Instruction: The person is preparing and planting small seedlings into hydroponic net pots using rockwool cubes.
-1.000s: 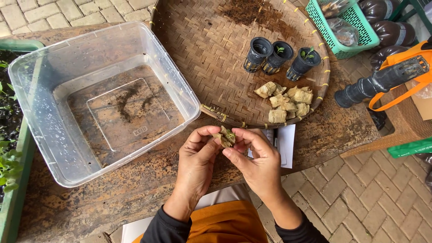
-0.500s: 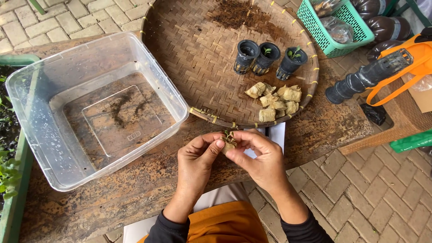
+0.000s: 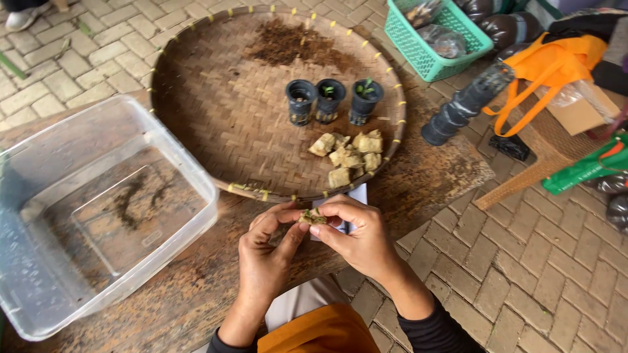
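Observation:
Both my hands meet over the near edge of a wooden table (image 3: 196,287). My left hand (image 3: 268,252) and my right hand (image 3: 356,235) pinch a small yellowish-green cube (image 3: 312,216) with a seedling between their fingertips. Just beyond, a round woven bamboo tray (image 3: 216,111) holds three small black net pots (image 3: 329,100) in a row and a pile of several tan cubes (image 3: 348,157). A patch of dark soil lies at the tray's far side.
A clear plastic tub (image 3: 98,209) with a little water and dirt sits at the left. A stack of black pots (image 3: 463,106) lies on its side at the right, near an orange bag (image 3: 543,72) and a green basket (image 3: 435,39). Brick paving surrounds the table.
The view has shifted, so tray and tub sit further left and lower in the picture. My hands keep hold of the small cube, fingers working at it slightly.

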